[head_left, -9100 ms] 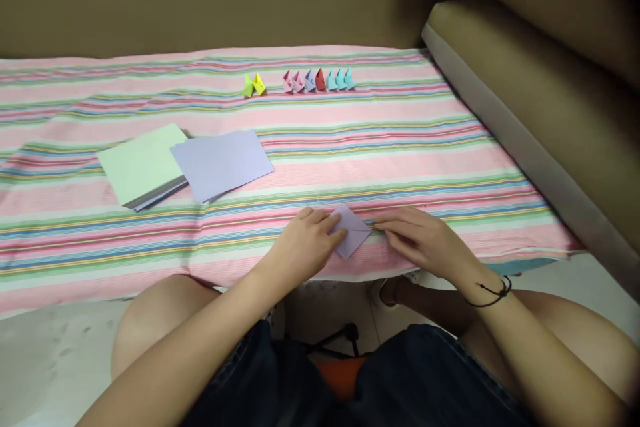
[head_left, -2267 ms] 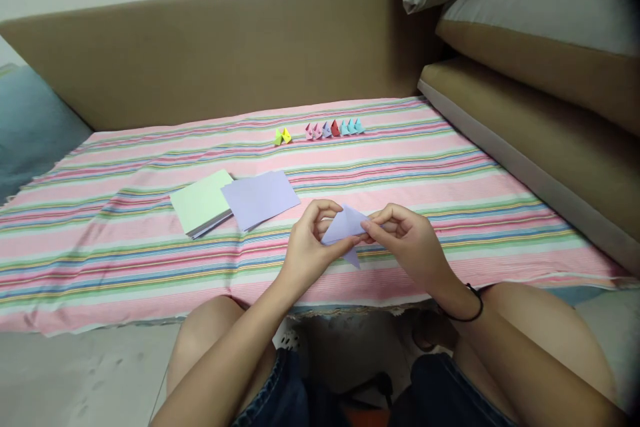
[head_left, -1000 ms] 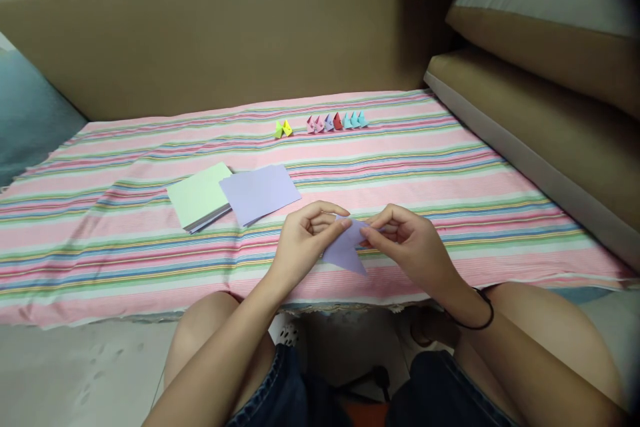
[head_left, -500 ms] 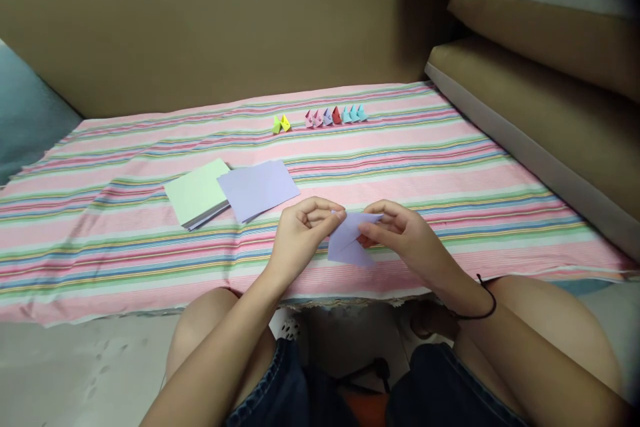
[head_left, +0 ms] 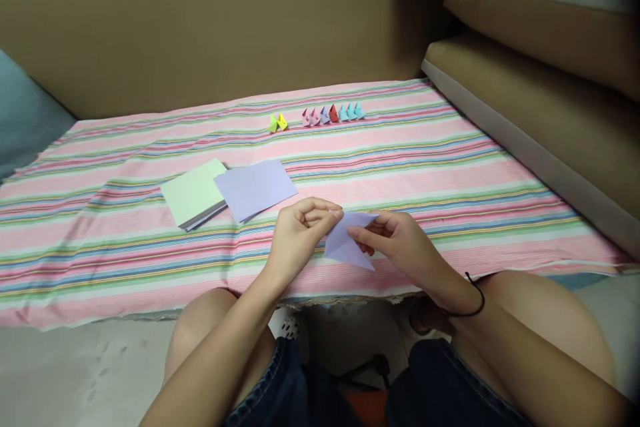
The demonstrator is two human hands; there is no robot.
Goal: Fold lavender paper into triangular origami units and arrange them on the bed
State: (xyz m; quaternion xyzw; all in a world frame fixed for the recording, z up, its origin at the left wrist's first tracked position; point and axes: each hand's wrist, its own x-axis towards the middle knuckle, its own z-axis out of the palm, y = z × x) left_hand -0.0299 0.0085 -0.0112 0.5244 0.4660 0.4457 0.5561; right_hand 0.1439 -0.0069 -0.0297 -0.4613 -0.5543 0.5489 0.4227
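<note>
Both my hands hold a folded lavender paper (head_left: 346,243), a triangle shape, just above the near edge of the striped cloth (head_left: 450,167). My left hand (head_left: 299,235) pinches its upper left corner with thumb and fingertips. My right hand (head_left: 400,245) grips its right side, the forefinger lying across the paper. A black cord circles my right wrist.
A stack of paper sheets, green (head_left: 193,192) and lavender (head_left: 255,188), lies left of my hands. A row of small folded paper pieces (head_left: 330,113) and two yellow-green ones (head_left: 278,122) stand at the far side. Brown cushions (head_left: 540,100) rise on the right; my knees are below.
The paper came off the cloth into the air between my hands. Over the last second it has turned and my right forefinger has slid across it.
</note>
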